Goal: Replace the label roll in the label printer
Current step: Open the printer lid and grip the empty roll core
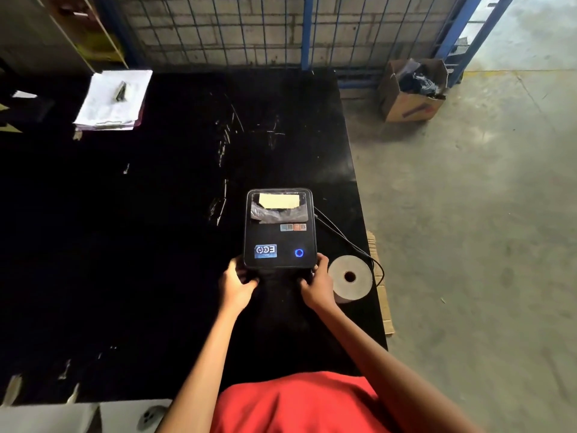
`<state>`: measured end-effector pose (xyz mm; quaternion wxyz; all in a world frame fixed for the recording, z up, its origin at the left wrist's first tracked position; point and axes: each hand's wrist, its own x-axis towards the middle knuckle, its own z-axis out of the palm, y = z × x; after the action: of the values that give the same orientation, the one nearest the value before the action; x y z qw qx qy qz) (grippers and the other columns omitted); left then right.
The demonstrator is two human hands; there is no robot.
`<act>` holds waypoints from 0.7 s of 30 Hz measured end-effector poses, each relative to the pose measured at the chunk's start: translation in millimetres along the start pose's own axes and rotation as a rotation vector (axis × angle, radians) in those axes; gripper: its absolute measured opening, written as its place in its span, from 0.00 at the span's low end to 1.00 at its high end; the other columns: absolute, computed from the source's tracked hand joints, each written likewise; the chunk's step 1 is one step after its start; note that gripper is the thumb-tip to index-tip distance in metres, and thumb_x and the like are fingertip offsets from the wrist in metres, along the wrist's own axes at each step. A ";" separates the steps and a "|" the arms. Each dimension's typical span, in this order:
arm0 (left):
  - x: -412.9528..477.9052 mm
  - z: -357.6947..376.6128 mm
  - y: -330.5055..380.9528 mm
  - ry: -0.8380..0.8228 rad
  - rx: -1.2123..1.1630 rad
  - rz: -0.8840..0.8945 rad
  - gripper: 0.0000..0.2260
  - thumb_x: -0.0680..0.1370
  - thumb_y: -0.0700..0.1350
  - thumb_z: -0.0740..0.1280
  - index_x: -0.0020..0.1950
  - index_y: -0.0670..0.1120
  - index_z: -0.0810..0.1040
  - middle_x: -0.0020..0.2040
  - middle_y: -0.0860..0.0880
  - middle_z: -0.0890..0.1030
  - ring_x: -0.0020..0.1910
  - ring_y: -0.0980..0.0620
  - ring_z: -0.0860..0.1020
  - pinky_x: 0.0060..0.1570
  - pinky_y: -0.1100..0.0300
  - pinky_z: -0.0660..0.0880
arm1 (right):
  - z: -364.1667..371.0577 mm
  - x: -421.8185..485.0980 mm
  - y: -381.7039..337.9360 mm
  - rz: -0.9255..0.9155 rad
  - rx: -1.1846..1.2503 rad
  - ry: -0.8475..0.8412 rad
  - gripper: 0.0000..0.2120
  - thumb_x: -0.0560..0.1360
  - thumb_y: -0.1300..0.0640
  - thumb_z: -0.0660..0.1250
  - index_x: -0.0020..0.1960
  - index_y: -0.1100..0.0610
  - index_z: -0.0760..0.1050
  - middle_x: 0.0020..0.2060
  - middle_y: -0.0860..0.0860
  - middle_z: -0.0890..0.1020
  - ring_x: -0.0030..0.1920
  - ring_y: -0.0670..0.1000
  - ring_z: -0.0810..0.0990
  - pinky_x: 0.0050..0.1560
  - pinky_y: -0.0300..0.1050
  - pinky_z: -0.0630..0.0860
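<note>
Hands grip the label printer at its near corners: left hand at the left, right hand at the right, lid closed. Step judged: opening. Next, release the lid. Blue sticker legible only as "EOE"-like marks. Label roll lies just right of the printer.

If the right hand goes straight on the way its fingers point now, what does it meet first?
Probably the black label printer: the right hand points up-left at its near right corner and appears already in contact there. The grey label roll lies off that line.
</note>
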<state>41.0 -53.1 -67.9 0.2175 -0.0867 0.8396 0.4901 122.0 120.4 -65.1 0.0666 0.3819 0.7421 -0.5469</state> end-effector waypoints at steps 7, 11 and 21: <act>4.4 5.5 -1.1 0.060 0.093 0.054 0.32 0.68 0.30 0.78 0.69 0.38 0.71 0.56 0.40 0.84 0.51 0.41 0.84 0.56 0.46 0.80 | 12.9 2.4 5.7 0.041 0.097 0.095 0.30 0.75 0.70 0.68 0.69 0.49 0.61 0.66 0.56 0.80 0.67 0.55 0.78 0.64 0.46 0.72; 4.3 11.8 -4.4 0.085 0.084 0.048 0.34 0.69 0.29 0.77 0.71 0.38 0.69 0.56 0.38 0.84 0.52 0.40 0.83 0.58 0.43 0.80 | 12.7 0.8 9.9 0.006 0.087 0.081 0.34 0.74 0.71 0.71 0.70 0.47 0.59 0.67 0.54 0.79 0.66 0.50 0.78 0.59 0.41 0.71; 5.1 10.7 -4.4 0.067 0.119 0.040 0.37 0.71 0.29 0.75 0.77 0.37 0.63 0.62 0.36 0.81 0.60 0.38 0.80 0.64 0.43 0.76 | 13.4 1.1 11.6 -0.014 0.089 0.117 0.29 0.78 0.68 0.68 0.62 0.40 0.58 0.65 0.54 0.80 0.66 0.51 0.78 0.59 0.42 0.70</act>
<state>41.1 -45.7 -78.1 0.1842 -0.0730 0.8756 0.4405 124.3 110.6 -79.8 0.0024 0.4107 0.7221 -0.5566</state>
